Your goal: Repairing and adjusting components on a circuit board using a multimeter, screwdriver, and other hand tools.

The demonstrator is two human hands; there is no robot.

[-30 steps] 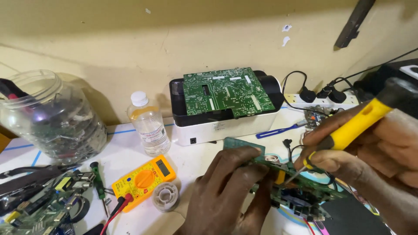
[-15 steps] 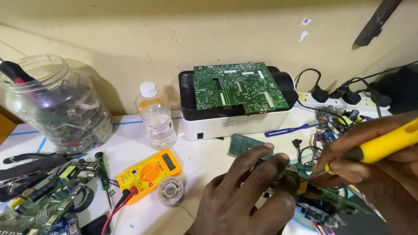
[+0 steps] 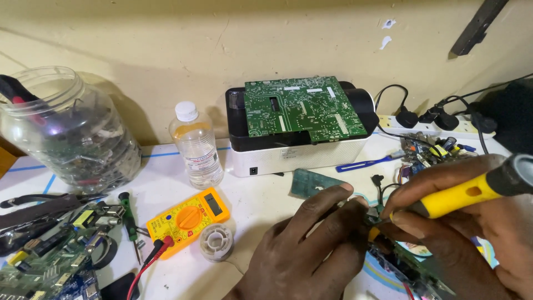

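Note:
My left hand rests low in the middle, its fingers pressing a small green circuit board down on the white table. My right hand grips a yellow-handled soldering iron whose tip points down-left to the spot between both hands. Another board with wires lies beneath my right hand, partly hidden.
A white and black box carries a large green circuit board at the back. A clear bottle, a yellow multimeter, a solder spool, a green screwdriver and a plastic jar stand left. A power strip lies right.
The view has shifted, so everything sits further right and lower. My left hand's fingers have stretched out over the small board and the soldering iron has tilted flatter, its tip staying between the hands.

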